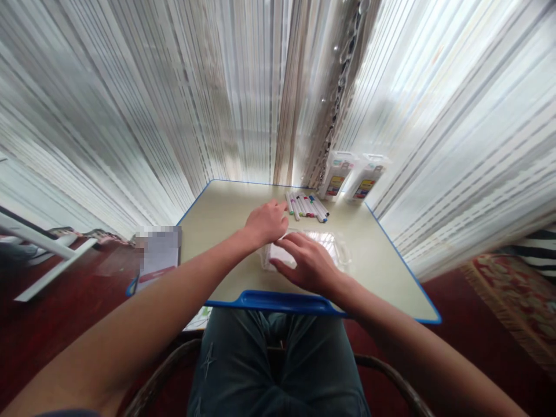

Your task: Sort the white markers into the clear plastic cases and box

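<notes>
A clear plastic case (pixel 334 246) lies flat on the beige, blue-edged table (pixel 382 272). My right hand (pixel 306 263) rests on the case's left part, fingers curled over a white piece inside or on it. Just beyond, my left hand (pixel 266 222) reaches forward with fingers bent, its fingertips close to a row of several coloured marker pens (pixel 306 206) lying side by side. Whether the left hand touches a pen is not clear.
Two upright clear marker packs (pixel 336 175) (pixel 367 178) stand at the table's far right against sheer striped curtains. A white paper or booklet (pixel 158 255) lies at the table's left edge. A blue tray lip (pixel 278 301) runs along the near edge above my knees.
</notes>
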Demonstrator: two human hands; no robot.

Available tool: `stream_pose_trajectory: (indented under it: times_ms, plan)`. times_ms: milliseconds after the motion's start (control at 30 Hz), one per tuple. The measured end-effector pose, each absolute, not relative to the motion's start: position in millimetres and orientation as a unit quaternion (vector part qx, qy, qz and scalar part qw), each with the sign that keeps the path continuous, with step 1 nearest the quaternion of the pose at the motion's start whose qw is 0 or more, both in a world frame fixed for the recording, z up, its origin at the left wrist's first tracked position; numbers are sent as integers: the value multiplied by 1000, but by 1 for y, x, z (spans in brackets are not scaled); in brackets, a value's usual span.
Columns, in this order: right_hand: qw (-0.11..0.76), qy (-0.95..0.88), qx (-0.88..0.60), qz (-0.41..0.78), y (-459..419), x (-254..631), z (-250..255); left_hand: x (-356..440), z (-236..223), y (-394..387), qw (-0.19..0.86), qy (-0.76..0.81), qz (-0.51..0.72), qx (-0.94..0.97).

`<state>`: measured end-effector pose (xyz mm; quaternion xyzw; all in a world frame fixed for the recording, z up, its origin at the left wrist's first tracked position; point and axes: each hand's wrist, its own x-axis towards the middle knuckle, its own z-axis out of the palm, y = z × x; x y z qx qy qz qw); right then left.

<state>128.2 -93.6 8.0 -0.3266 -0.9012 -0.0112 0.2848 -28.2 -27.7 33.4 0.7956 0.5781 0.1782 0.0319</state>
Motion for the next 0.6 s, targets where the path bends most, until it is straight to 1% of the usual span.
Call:
stream_pose_trajectory:
  times_ms: [133, 233, 267, 300, 400, 500, 600]
  plan:
    - [331, -867, -372, -27, -57, 156, 40, -32, 32, -5, 57, 597, 264, 755]
    - [396, -802, -447, -18, -13, 184, 56, -42, 29, 17, 68, 633, 326, 699]
    - [439, -755, -487, -9, 2, 193, 58, -46, 28, 25, 69, 650, 344, 674]
    - [464, -721, -514, -15, 15, 201, 57, -50, 25, 32, 70, 665, 361, 650]
    - [507, -648, -568, -35, 43, 220, 45, -59, 14, 48, 75, 699, 407, 584]
    - [506, -635, -584, -31, 49, 225, 23, -64, 1, 56, 85, 706, 431, 555]
    - [476, -671, -568, -15, 42, 222, 8, -65, -7, 60, 83, 697, 443, 557]
